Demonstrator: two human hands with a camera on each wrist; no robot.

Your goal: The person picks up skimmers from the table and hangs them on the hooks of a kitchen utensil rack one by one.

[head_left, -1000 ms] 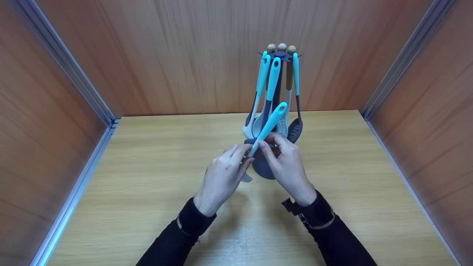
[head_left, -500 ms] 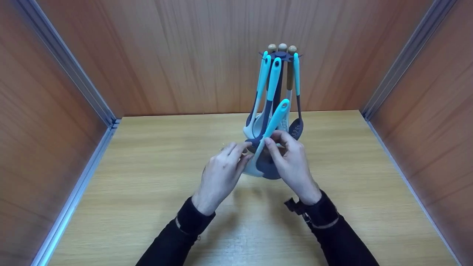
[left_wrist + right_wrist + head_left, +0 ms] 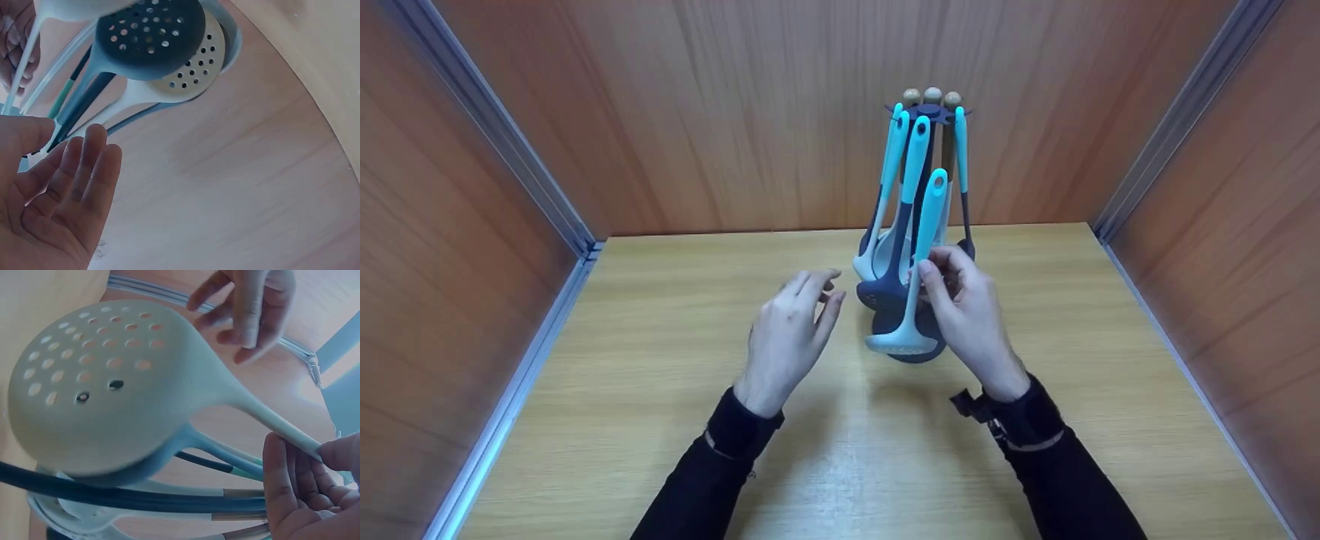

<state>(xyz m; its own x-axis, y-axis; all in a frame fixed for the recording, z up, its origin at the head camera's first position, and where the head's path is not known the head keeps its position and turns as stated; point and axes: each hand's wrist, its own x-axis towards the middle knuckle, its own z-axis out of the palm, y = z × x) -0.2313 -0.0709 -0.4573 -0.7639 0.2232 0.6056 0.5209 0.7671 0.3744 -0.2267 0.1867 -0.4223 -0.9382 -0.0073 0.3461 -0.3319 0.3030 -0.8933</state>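
Note:
My right hand (image 3: pixel 973 319) pinches the shaft of a pale skimmer (image 3: pixel 901 343) with a turquoise handle. The skimmer hangs nearly upright, head down, in front of a dark utensil stand (image 3: pixel 928 114). Its perforated head (image 3: pixel 107 430) fills much of the right wrist view. To the left, my left hand (image 3: pixel 786 334) is held in the air, fingers loosely bent and holding nothing. Just behind the held skimmer, a dark skimmer (image 3: pixel 879 294) hangs on the stand; the left wrist view shows its holes (image 3: pixel 149 50) close to my left fingers (image 3: pixel 101 174).
Several more utensils hang around the stand, among them a pale ladle (image 3: pixel 866 266) and a turquoise-handled dark spoon (image 3: pixel 966 244). Wooden ball-ended handles (image 3: pixel 933 96) rise at the back. Wood panels (image 3: pixel 735 112) enclose the light wooden table (image 3: pixel 697 375) on three sides.
The skimmer has swung from a slant to nearly upright, and its handle has risen. My left hand has let go of it and drawn left; my right hand has shifted right and forward.

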